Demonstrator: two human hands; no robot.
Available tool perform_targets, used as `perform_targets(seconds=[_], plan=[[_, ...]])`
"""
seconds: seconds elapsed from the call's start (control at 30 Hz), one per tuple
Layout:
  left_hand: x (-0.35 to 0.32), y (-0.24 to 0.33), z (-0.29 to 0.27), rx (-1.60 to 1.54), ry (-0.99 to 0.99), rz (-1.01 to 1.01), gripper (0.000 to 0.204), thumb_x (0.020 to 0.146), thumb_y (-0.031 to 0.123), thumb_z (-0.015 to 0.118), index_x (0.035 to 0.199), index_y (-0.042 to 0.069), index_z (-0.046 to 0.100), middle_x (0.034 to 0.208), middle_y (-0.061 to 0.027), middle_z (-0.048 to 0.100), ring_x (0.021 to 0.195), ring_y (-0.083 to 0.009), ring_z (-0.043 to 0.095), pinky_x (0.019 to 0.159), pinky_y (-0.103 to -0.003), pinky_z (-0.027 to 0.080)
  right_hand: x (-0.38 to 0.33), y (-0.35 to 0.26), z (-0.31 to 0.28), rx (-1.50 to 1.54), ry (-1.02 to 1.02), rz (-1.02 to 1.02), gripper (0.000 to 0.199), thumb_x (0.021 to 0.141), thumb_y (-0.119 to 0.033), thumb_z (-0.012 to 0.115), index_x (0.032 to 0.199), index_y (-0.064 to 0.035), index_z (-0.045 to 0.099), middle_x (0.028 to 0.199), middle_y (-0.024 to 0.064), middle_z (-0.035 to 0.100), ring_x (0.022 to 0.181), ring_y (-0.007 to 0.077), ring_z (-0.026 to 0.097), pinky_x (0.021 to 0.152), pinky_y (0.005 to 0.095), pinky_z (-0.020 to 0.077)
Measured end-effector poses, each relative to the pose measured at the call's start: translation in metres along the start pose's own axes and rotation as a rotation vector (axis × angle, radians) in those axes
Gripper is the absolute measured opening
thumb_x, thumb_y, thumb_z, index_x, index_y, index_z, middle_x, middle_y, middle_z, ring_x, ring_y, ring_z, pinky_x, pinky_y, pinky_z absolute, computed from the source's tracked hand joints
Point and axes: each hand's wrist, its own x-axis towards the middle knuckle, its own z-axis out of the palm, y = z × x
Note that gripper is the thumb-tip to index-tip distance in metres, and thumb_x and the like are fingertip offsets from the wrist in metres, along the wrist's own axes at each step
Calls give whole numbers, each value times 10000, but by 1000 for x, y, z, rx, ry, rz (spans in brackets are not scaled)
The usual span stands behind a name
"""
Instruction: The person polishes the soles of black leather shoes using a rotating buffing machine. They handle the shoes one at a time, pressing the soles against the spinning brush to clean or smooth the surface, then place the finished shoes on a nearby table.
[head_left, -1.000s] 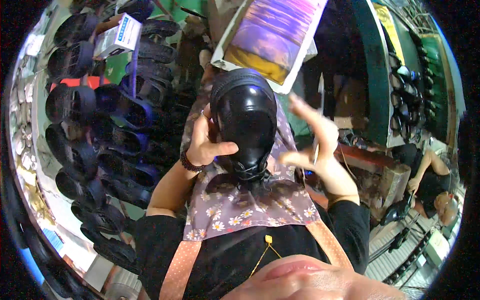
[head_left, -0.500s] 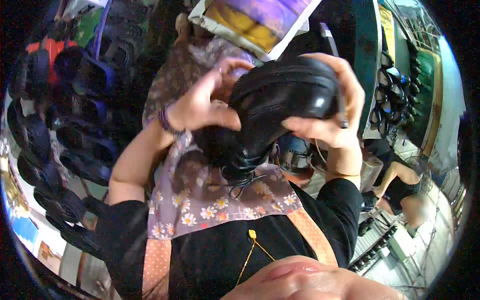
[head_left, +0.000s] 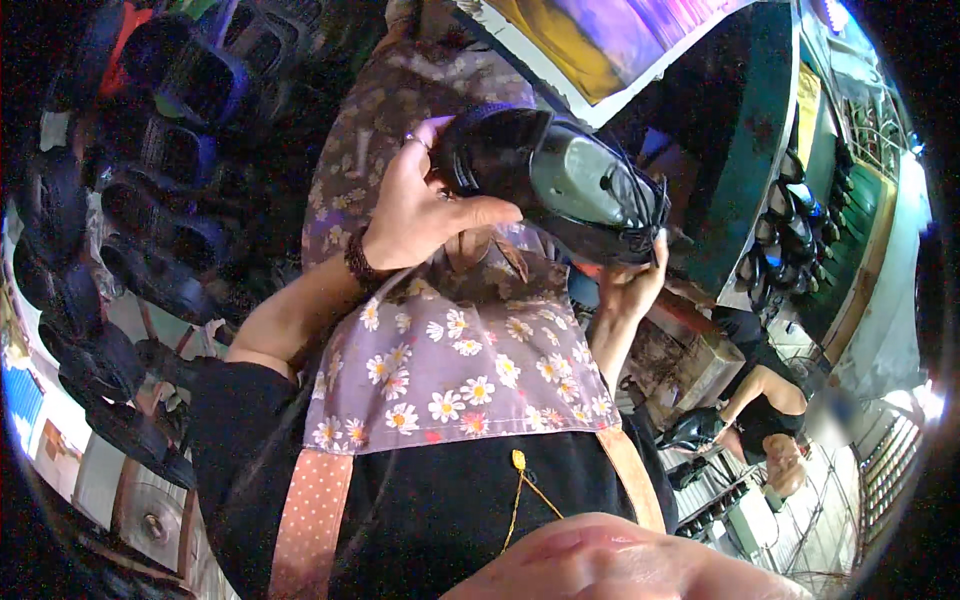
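A black lace-up shoe (head_left: 505, 150) is held up in front of my apron, its opening turned toward me. A grey-green shoe last (head_left: 572, 178) with a small dark hole fills the opening. My left hand (head_left: 425, 195) grips the shoe's left end, its thumb lying along the near side. At the other end, by the laces (head_left: 640, 205), my right hand (head_left: 635, 280) supports the shoe from below; part of that hand is hidden behind it. The toe is turned away from view.
Racks of black shoes (head_left: 160, 225) rise at the left. A colourful printed sheet (head_left: 610, 50) lies at the top beside a dark green-edged surface (head_left: 750, 180). More black shoes (head_left: 785, 235) hang at the right. Another person (head_left: 765, 405) works with a shoe at the lower right.
The shoe has been turned in my hands, so the last in its opening now shows. My right hand has dropped from the shoe's upper right side to underneath the laced end.
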Motion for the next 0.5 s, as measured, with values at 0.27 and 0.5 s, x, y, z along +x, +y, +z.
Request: perform_targets(seconds=[0.27,0.5], plan=[[0,16,-50,16,-253,-82,954,611,46,872,1379,-56,317,1297,-106,507,1180,-174,502,1033,-332,399,-24,34,-52,-393,-31,-67,493,799,-228,696,1229,-63,524,1082,38,611,932,174,584,844,305,457],[-29,34,-84,902,-451,-154,1290,503,349,922,1461,-35,147,1470,-195,299,1379,-285,280,1144,-370,210,-25,38,-74,-740,-247,-181,722,642,-85,816,1272,-26,469,1171,71,563,1095,201,521,985,352,391]])
